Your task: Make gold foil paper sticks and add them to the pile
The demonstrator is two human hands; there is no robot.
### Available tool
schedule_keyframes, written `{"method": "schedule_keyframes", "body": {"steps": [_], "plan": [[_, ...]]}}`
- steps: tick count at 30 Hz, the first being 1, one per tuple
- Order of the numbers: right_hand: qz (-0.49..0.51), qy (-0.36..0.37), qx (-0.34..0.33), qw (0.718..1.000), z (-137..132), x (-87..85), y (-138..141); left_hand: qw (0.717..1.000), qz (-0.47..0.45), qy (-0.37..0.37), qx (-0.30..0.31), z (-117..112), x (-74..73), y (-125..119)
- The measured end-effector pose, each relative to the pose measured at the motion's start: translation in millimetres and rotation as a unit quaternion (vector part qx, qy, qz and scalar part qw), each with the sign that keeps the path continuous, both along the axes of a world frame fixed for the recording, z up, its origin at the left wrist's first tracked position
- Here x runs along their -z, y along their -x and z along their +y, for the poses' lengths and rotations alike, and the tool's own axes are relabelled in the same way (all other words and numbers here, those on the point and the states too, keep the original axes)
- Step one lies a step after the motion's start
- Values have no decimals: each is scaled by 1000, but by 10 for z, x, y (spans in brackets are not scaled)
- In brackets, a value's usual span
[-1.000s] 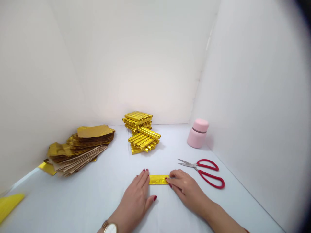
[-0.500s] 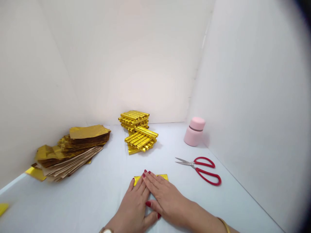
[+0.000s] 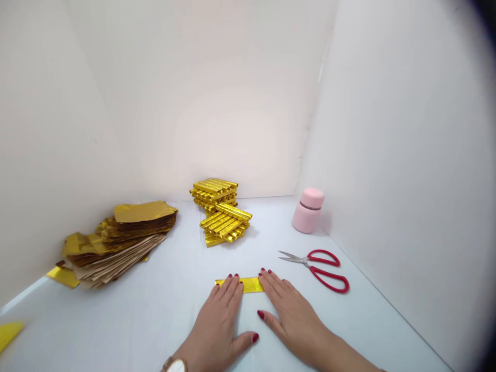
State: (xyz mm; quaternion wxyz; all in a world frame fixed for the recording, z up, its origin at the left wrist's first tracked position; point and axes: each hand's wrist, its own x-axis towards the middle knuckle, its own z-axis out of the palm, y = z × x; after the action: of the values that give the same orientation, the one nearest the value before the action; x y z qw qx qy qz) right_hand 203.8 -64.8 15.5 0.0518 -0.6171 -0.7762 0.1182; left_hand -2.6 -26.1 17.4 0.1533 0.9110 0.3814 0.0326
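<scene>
A flat folded strip of gold foil paper (image 3: 251, 284) lies crosswise on the pale table in front of me. My left hand (image 3: 220, 316) rests flat with its fingertips on the strip's left part, thumb stretched toward the middle. On the strip's right end press the fingertips of my right hand (image 3: 293, 313), fingers extended and thumb apart. Between the two hands the strip's middle shows; its ends are partly hidden under the fingers.
Behind the strip stands a stack of rolled gold paper sticks (image 3: 220, 212). To the left lies a thick pile of gold and brown paper sheets (image 3: 120, 237). Red-handled scissors (image 3: 315, 266) lie partly open at right, with a pink bottle (image 3: 308, 212) beyond. White walls enclose the table.
My hands have moved apart along the strip, the right one toward its right end. The strip's middle, covered before, now shows between them.
</scene>
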Motion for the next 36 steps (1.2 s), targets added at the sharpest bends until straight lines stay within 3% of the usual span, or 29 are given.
{"method": "schedule_keyframes", "body": {"steps": [6,8,12,16,20,26,29,33,36], "plan": [[-19,-14,52,998,-42,11,-148,1000,10,9,1,-10,-57,-15],[-8,-17,28,999,-16,-40,-75,1000,9,7,3,-10,-42,-11],[26,-1,-83,996,63,-123,172,1000,-16,-18,9,-3,37,-8],[36,23,-105,993,90,-92,262,999,-35,-37,17,17,81,21],[40,12,-112,993,89,-30,221,999,-29,-36,21,57,43,171],[51,10,-110,993,112,-49,218,998,3,-50,-45,95,31,569],[57,20,-112,992,109,-82,223,997,14,-40,-72,117,2,652],[63,27,-110,992,112,-70,226,994,6,-74,-86,153,-99,389],[73,20,-107,991,131,-30,226,995,-24,-91,-41,161,-111,9]]}}
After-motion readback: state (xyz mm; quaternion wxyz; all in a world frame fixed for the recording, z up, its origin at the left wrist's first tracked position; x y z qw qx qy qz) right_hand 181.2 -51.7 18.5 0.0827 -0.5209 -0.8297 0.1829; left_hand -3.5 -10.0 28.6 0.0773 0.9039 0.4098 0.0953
